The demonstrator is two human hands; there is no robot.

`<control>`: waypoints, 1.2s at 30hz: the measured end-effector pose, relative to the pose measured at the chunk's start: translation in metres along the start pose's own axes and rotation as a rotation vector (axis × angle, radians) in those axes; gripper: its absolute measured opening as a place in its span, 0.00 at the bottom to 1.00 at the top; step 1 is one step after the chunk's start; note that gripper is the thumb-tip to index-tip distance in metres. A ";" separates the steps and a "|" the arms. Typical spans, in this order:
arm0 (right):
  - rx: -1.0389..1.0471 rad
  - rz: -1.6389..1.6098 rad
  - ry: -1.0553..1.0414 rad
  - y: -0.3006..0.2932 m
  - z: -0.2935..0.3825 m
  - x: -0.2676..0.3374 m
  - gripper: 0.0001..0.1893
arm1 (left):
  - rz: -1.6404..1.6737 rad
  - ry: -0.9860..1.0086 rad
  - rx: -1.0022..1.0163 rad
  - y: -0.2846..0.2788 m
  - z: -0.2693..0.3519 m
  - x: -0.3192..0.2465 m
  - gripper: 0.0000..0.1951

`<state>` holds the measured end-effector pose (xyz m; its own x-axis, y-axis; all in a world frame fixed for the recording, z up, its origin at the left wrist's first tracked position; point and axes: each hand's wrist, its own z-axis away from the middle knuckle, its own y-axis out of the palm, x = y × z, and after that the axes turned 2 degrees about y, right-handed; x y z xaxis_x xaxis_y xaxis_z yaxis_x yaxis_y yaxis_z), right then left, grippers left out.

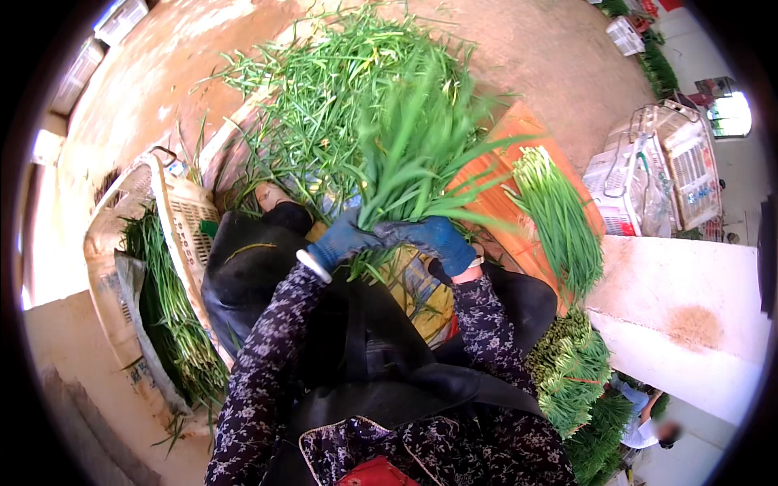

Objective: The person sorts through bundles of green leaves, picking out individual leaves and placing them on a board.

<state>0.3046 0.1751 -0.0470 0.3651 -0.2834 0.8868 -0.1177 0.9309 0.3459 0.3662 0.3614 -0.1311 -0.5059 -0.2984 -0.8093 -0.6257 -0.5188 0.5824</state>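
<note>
In blue work gloves, my left hand (344, 240) and my right hand (433, 238) meet above my lap. Both grip the lower end of a bunch of long green leaves, seemingly garlic chives (404, 164), whose tips fan away from me and look blurred. Beyond lies a big heap of loose green leaves (340, 79) on the floor. To the right, a neat bundle of chives (562, 212) rests on an orange wooden board (516, 136), pale ends pointing away. At the left, a white plastic crate (159, 200) holds more chives (182, 322) beside a grey cloth or sheet.
Stacked tied bundles (568, 370) stand at my lower right, beside a white low wall (681, 304). White crates (656, 170) stand farther right. A person (644, 419) works at the lower right. A yellow printed sack (413, 285) lies between my knees.
</note>
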 end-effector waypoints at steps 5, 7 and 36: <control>-0.228 0.210 -0.077 -0.048 -0.008 -0.125 0.29 | -0.470 -0.181 0.110 -0.092 -0.028 0.180 0.22; -0.232 0.659 -0.276 -0.038 -0.018 -0.127 0.35 | -0.770 -0.129 0.126 -0.117 -0.020 0.202 0.23; -0.405 0.768 -0.882 0.070 0.045 -0.047 0.16 | 0.046 0.316 -0.103 0.110 0.069 -0.002 0.24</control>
<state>0.2379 0.2429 -0.0506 -0.4375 0.4549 0.7756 0.3251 0.8842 -0.3352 0.2575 0.3599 -0.0596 -0.3128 -0.5485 -0.7754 -0.5356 -0.5724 0.6209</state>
